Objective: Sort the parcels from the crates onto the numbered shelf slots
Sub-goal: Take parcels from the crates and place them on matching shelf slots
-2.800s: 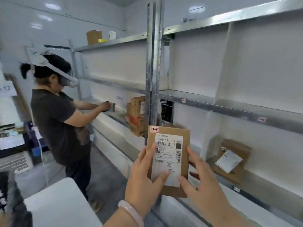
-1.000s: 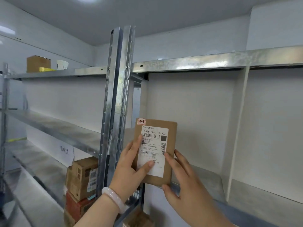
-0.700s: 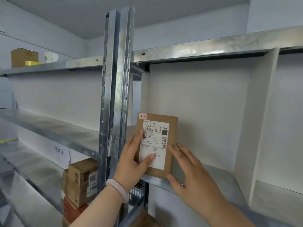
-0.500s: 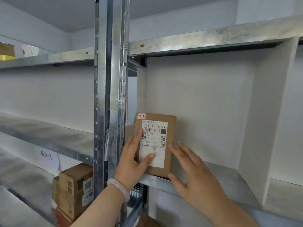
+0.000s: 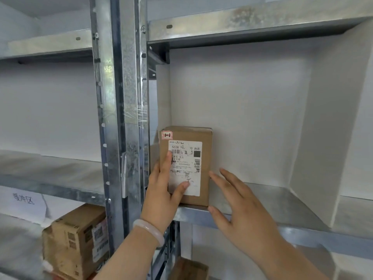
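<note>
Shelving [image 5: 242,19] of grey metal fills the view, with a double upright post [image 5: 121,98] running top to bottom left of centre; right of the post is a slot [image 5: 272,203] with a white back wall, a metal floor and a white divider [image 5: 323,128] closing its right side; the only thing in this slot is the parcel [image 5: 204,170], a brown cardboard one, which stands upright on the floor at the front left corner, just beside the post. On the lower shelf left of the post sits a brown box [image 5: 76,245] with printed labels on its side; above it a paper sign [image 5: 23,199] with handwriting hangs on the shelf edge; the top of a second box [image 5: 189,269] shows at the bottom of the view, below the slot. The parcel faces outward with a white shipping label [image 5: 191,158] on its front and a small red-edged sticker [image 5: 167,135] at its top left corner. The left hand [image 5: 161,197], with a pale bracelet [image 5: 148,231] on its wrist, grips the parcel at its lower left, thumb across the bottom of the label, one finger straight up the label's left edge, the other fingers hidden. The right hand [image 5: 242,217] is spread flat and holds nothing; its fingertips lie just beside the parcel's lower right edge, touching or not I cannot tell; its thumb is at the shelf's front lip.
</note>
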Available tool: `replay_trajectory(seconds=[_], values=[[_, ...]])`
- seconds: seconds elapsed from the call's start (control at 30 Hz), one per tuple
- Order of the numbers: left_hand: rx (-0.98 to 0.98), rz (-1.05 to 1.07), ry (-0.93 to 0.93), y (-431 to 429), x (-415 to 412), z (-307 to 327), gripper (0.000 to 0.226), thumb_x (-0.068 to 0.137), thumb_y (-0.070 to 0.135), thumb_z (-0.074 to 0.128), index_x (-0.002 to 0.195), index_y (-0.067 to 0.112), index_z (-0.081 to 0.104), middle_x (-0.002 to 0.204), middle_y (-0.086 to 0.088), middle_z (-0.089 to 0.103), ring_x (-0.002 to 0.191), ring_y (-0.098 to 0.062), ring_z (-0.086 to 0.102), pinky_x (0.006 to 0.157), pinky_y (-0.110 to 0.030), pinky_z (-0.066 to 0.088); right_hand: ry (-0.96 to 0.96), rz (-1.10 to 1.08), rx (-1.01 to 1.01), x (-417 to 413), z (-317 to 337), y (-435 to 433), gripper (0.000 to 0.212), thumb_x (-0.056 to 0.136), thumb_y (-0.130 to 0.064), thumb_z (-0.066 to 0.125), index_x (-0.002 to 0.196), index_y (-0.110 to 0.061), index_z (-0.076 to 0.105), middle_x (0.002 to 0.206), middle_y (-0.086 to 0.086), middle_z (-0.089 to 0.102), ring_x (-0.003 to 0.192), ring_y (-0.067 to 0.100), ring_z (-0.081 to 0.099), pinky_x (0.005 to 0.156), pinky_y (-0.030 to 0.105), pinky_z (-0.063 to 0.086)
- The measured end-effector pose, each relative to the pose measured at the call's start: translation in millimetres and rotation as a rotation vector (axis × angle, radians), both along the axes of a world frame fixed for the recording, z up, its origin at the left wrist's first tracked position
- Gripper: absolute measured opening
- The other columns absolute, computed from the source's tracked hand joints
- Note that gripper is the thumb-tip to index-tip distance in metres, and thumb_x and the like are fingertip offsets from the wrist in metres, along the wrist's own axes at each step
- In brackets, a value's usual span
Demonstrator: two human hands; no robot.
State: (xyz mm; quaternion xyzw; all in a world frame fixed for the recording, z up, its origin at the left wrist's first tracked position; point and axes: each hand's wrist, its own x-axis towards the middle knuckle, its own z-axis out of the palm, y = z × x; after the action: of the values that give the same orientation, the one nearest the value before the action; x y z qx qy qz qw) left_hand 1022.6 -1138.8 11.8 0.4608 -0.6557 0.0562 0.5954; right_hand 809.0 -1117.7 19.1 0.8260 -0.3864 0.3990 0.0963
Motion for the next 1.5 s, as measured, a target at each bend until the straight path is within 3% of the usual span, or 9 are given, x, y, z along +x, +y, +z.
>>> replay_trajectory(seconds=[0.1, 0.23, 0.47, 0.63, 0.77, 0.97, 1.1, 1.23, 1.5], values=[[0.015, 0.015, 0.001, 0.0, -0.4, -0.1, 0.087, 0.090, 0.022, 0.067, 0.152, 0.046, 0.010, 0.155, 0.001, 0.027, 0.140, -0.002, 0.026, 0.105, 0.001, 0.019, -0.005, -0.004, 0.003, 2.3, -2.8, 3.7, 0.069, 0.087, -0.058, 0.041, 0.144, -0.058, 0.002, 0.157, -0.020, 0.015, 0.139, 0.002, 0.022, 0.106, 0.023, 0.026], [0.040, 0.038, 0.010, 3.7, -2.5, 2.8, 0.086, 0.090, 0.026, 0.068, 0.154, 0.039, 0.012, 0.162, -0.004, 0.016, 0.149, -0.017, 0.017, 0.117, -0.025, 0.022, 0.003, 0.021, 0.020, 5.0, -5.7, 7.5, 0.068, 0.086, -0.059, 0.038, 0.145, -0.056, 0.003, 0.157, -0.022, 0.013, 0.140, 0.003, 0.021, 0.106, 0.024, 0.028], [0.018, 0.157, -0.053, 31.8, -12.8, 11.6, 0.081, 0.087, 0.046, 0.062, 0.150, 0.048, 0.011, 0.165, -0.001, 0.006, 0.150, -0.003, -0.003, 0.113, -0.008, 0.006, -0.038, 0.074, 0.007, 4.0, -5.3, 11.5, 0.067, 0.087, -0.051, 0.048, 0.148, -0.043, 0.021, 0.154, -0.011, 0.028, 0.136, 0.015, 0.037, 0.104, 0.034, 0.038], [0.053, 0.360, -0.191, 79.8, -17.6, 4.2, 0.079, 0.086, 0.043, 0.065, 0.152, 0.040, 0.021, 0.161, 0.001, 0.022, 0.145, -0.007, 0.019, 0.112, -0.019, 0.016, -0.019, 0.214, -0.032, 5.3, -6.1, 18.5, 0.062, 0.088, -0.052, 0.042, 0.146, -0.039, 0.027, 0.152, -0.009, 0.034, 0.137, 0.016, 0.037, 0.104, 0.039, 0.040], [0.095, 0.680, -0.335, 134.5, -22.9, -13.6, 0.073, 0.086, 0.045, 0.063, 0.150, 0.025, 0.035, 0.154, -0.007, 0.038, 0.139, -0.021, 0.037, 0.112, -0.037, 0.030, 0.047, 0.391, 0.009, 8.4, -21.8, 32.2, 0.065, 0.088, -0.054, 0.046, 0.148, -0.040, 0.024, 0.154, -0.014, 0.028, 0.143, 0.009, 0.023, 0.113, 0.034, 0.026], [0.237, 1.045, -0.315, 248.1, -49.6, -56.9, 0.066, 0.082, 0.043, 0.071, 0.141, 0.018, 0.053, 0.147, -0.010, 0.048, 0.132, -0.031, 0.047, 0.106, -0.052, 0.042, 0.201, 0.769, 0.085, 17.0, -55.9, 78.4, 0.074, 0.086, -0.062, 0.045, 0.149, -0.046, 0.010, 0.157, -0.018, 0.013, 0.145, 0.005, 0.008, 0.116, 0.028, 0.014], [0.376, 1.248, -0.283, 329.9, -91.2, -78.6, 0.064, 0.087, 0.053, 0.055, 0.142, 0.021, 0.052, 0.148, -0.008, 0.047, 0.134, -0.030, 0.047, 0.106, -0.051, 0.042, 0.236, 0.991, 0.105, 24.5, -73.5, 128.0, 0.075, 0.087, -0.061, 0.048, 0.151, -0.040, 0.016, 0.158, -0.012, 0.018, 0.146, 0.006, 0.009, 0.119, 0.028, 0.012], [0.499, 1.421, -0.227, 410.5, -130.5, -97.3, 0.064, 0.086, 0.048, 0.069, 0.142, 0.025, 0.051, 0.150, -0.004, 0.046, 0.136, -0.026, 0.045, 0.106, -0.053, 0.042, 0.289, 1.230, 0.129, 37.1, -93.0, 192.7, 0.077, 0.087, -0.063, 0.043, 0.148, -0.048, -0.001, 0.158, -0.018, 0.005, 0.145, 0.000, -0.002, 0.120, 0.031, 0.012], [0.646, 1.783, -0.039, 550.9, -205.8, -110.6, 0.064, 0.083, 0.044, 0.073, 0.140, 0.027, 0.053, 0.147, -0.002, 0.048, 0.137, -0.026, 0.044, 0.107, -0.052, 0.041, 0.368, 1.581, 0.132, 47.5, -107.2, 334.3, 0.078, 0.088, -0.055, 0.054, 0.151, -0.041, 0.011, 0.159, -0.013, 0.013, 0.146, 0.005, 0.004, 0.120, 0.031, 0.013]])
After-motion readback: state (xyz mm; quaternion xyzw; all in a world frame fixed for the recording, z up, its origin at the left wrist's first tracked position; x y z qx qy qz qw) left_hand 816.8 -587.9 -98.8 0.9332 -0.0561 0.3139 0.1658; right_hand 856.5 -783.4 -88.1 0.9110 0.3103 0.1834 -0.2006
